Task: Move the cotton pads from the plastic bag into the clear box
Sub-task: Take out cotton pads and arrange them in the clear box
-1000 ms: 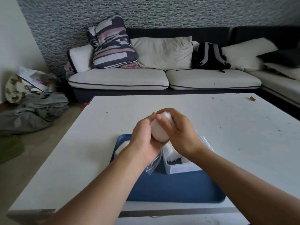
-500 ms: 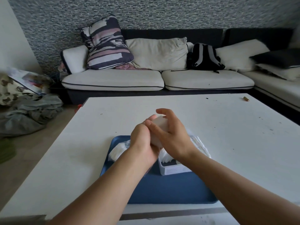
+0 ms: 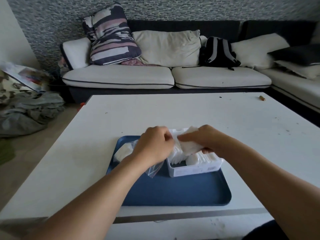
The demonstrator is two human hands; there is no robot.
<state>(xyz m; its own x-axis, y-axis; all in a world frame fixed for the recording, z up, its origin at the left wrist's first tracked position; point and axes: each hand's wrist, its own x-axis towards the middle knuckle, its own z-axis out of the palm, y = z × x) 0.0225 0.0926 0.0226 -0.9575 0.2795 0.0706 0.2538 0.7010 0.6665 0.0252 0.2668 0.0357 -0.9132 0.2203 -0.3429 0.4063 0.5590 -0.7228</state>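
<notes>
Because the pads are going in as a bunch: the format below runs outward from the grip.
Right fingers [image 3: 186, 138]: curled over a wad of cotton pads [image 3: 188, 144], pinching it from above, likely so the stack stays together on the way down.
Right hand [image 3: 209, 138]: hovers over the clear box [image 3: 195, 168], placed to lower the wad straight in.
Left fingers: curled; they seem to hold the plastic bag [image 3: 154, 169], though motion blur hides the exact grip.
Left hand [image 3: 154, 145]: just beside the right hand, probably keeping the bag out of the way.
Cotton pads: many already stand on edge in the box; some white ones remain in the bag at the left.
Clear box: sits on the blue tray [image 3: 174, 191], touching the bag's side, which keeps the transfer short.
Tray: rests on the white tabletop [image 3: 190, 115], near the person.
Judgement: task well along, not finished.
</notes>
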